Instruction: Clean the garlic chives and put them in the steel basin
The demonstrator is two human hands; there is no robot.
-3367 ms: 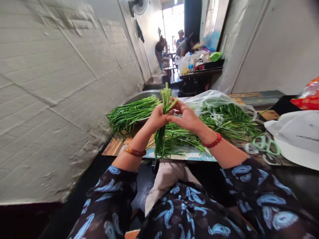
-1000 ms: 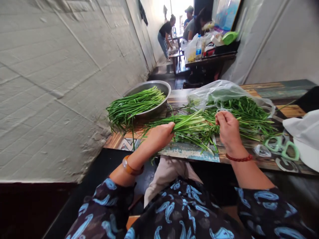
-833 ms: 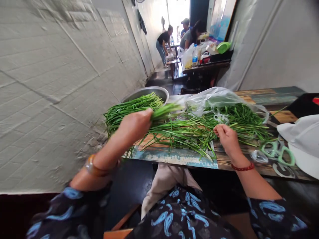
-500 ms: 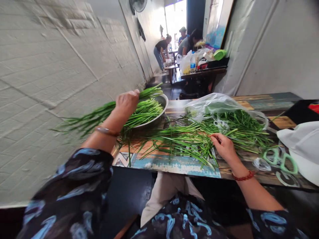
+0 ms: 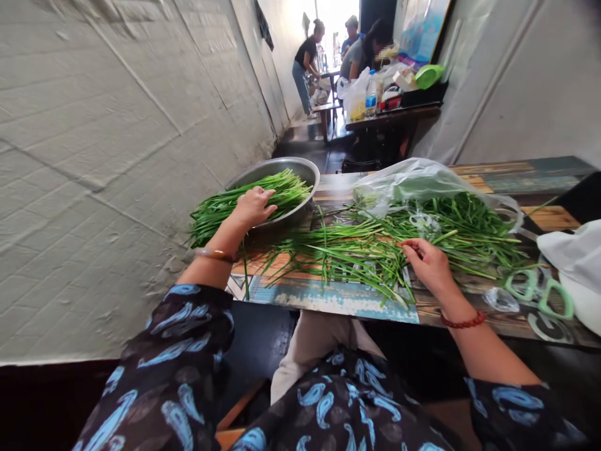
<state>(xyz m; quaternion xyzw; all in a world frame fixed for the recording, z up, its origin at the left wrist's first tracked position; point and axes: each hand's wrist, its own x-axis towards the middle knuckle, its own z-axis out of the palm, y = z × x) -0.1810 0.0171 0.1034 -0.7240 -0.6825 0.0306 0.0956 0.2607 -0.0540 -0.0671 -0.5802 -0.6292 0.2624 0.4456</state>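
The left hand [image 5: 256, 205] lies on top of a thick bundle of green stalks [image 5: 291, 190] in a metal bowl [image 5: 313, 191] at the left far side of the table [image 5: 338, 299]. Its thumb and forefinger stand apart, but the undersides of the fingers are hidden, so I cannot tell whether it grasps any of them. The stalks lie with their pale ends to the right inside the bowl, and their dark leafy ends hang over the left rim toward the wall [image 5: 107, 207]. A bangle [image 5: 215, 254] circles the left wrist. The right hand [image 5: 426, 266] is at the right end of a loose heap of greens [image 5: 350, 241], spread across the middle of the table, to the right of the bowl and nearer. Its thumb and fingertips are drawn close together, and I cannot tell whether a stem is pinched between them. A red bead bracelet [image 5: 462, 321] is on that wrist. Beyond the right hand, a clear plastic bag [image 5: 408, 175] partly covers more greens [image 5: 474, 216]. At the right near side lie a crumpled piece of plastic [image 5: 501, 299], green-handled scissors [image 5: 570, 305] and a white cap [image 5: 580, 263]. On a far table [image 5: 397, 118] stands a water bottle [image 5: 370, 97], with people [image 5: 307, 56] bending beyond it.
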